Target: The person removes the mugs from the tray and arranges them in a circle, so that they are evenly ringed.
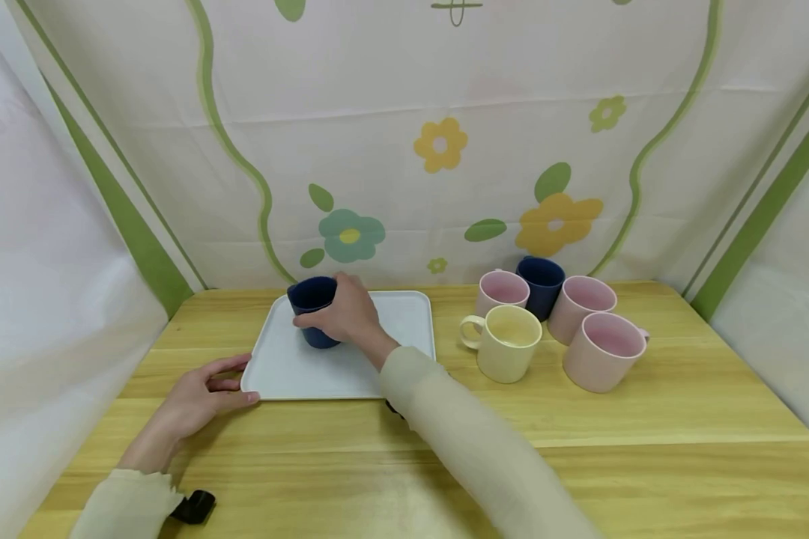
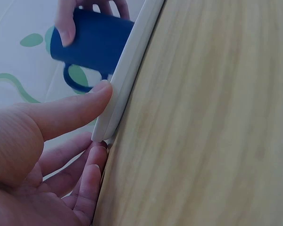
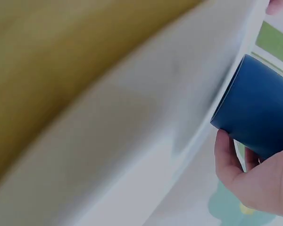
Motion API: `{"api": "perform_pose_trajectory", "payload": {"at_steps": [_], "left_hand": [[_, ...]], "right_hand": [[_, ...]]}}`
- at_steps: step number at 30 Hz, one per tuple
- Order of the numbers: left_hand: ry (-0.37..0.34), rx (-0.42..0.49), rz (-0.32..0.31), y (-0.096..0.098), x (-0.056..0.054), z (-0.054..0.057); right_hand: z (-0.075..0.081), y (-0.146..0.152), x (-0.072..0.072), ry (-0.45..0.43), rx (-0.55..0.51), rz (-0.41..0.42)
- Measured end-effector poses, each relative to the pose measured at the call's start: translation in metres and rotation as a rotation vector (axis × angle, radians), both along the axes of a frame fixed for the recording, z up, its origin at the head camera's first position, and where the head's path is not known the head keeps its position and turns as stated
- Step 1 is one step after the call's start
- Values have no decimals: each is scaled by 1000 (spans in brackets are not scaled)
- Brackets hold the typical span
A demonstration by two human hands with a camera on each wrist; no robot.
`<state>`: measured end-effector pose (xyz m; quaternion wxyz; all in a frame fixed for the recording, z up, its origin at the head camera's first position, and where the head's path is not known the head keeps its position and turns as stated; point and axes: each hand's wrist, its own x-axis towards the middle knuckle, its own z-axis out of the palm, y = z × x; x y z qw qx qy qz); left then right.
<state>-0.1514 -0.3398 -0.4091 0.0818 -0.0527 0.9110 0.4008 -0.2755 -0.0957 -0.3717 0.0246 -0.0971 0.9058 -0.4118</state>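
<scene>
Over the left part of a white tray, my right hand grips an upright navy mug around its side. The handle of that mug shows in the left wrist view, on the side away from me. Whether its base touches the tray is hard to tell. My left hand holds the tray's near left corner, thumb on the rim and fingers around the corner at table level. In the right wrist view, fingers lie against the mug's wall.
To the right of the tray stand a yellow mug, a second navy mug and three pink mugs, close together on the wooden table. A flowered curtain hangs behind the table, with cloth on both sides.
</scene>
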Motion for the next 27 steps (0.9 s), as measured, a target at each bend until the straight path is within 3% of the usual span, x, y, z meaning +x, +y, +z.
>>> {"api": "perform_pose_trajectory", "payload": {"at_steps": [9,14,21,27], "left_hand": [[-15,6,-7,-2,-2,0],[-17,7,-6,-6,-1,-2],[-16,8,-16,-5,-2,-3],[-11,21,-20,-4,-1,-3]], "right_hand": [[34,53,12,104,-76,75],[53,80,24,87,-119,104],[66,125,45,60,-173,155],[76,167,63,120,-132,173]]}}
